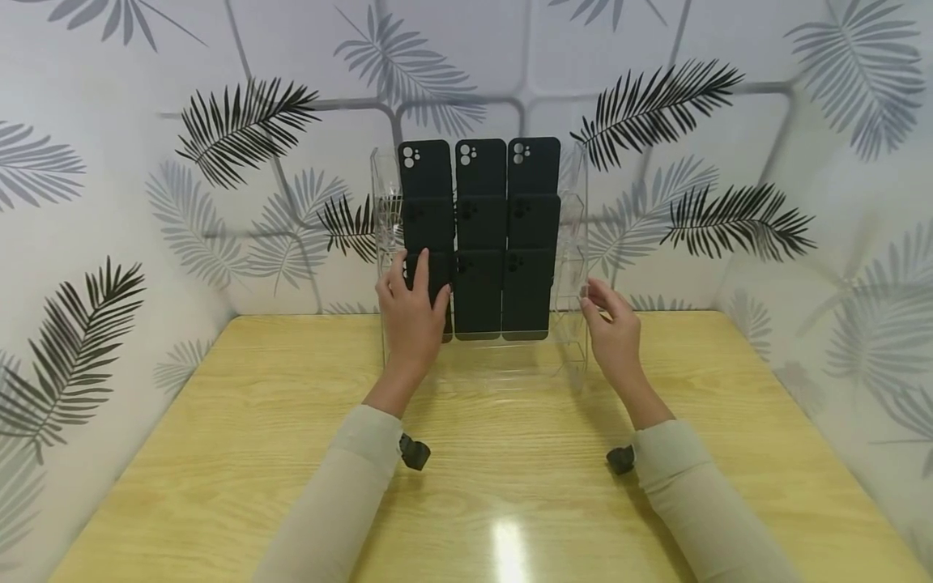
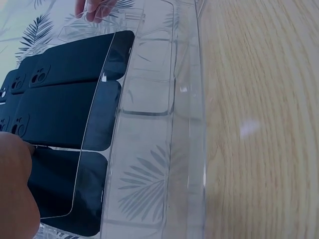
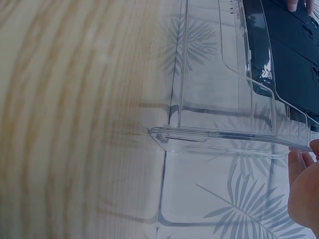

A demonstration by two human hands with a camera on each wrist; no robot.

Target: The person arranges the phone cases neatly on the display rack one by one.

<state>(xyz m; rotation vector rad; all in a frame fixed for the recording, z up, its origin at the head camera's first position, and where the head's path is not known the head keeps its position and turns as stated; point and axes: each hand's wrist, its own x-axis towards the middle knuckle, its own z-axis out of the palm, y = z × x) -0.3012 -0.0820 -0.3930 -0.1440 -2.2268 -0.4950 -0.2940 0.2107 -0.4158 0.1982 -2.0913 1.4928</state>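
A clear plastic tiered display stand [image 1: 503, 376] holds several black phone cases in three columns, one row stepped in front of another. My left hand [image 1: 412, 312] lies over the front phone case [image 2: 70, 191] of the left column. Its thumb is at that case's right edge, the index finger on its face and other fingers toward its left side; the hand hides much of it. At the stand's right side panel [image 3: 219, 133], my right hand [image 1: 615, 324] pinches the panel's edge between thumb and fingers. The front middle case [image 1: 478, 295] and front right case [image 1: 526, 295] stand beside the left one.
The stand rests on a light wood-grain table [image 1: 503, 453] near its back edge. Behind rises a pale wall [image 1: 466, 48] with a leaf pattern. Each cuffed sleeve has a small black camera at the wrist, such as the left wrist camera [image 1: 415, 453].
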